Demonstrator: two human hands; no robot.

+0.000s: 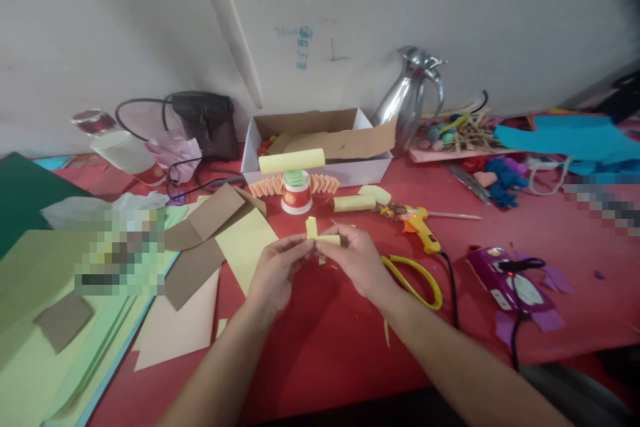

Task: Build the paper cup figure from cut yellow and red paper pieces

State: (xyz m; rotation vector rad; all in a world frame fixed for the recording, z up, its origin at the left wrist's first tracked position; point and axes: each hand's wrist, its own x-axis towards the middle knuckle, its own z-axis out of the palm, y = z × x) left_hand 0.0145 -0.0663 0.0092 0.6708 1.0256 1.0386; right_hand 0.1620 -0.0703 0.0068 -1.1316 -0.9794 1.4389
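Note:
Pinched between my left hand (280, 265) and my right hand (358, 257) are narrow pale yellow paper strips (313, 229), one upright and one running sideways. Both hands have their fingers closed on them at the middle of the table. Just beyond stands a red and white paper cup (297, 195) with a light green folded paper top and pleated orange paper arms (325, 184) at its sides. A pale yellow paper roll (292, 161) shows above the cup. Another yellow roll (354, 203) lies to the right, beside a yellow glue gun (420, 227).
Yellow-handled scissors (415, 280) lie beside my right forearm. A purple power socket (515, 280) with a cord is further right. Brown cardboard pieces (195, 270) and coloured paper sheets cover the left. A white box (320, 175), metal jug (407, 100) and black bag (207, 123) stand behind.

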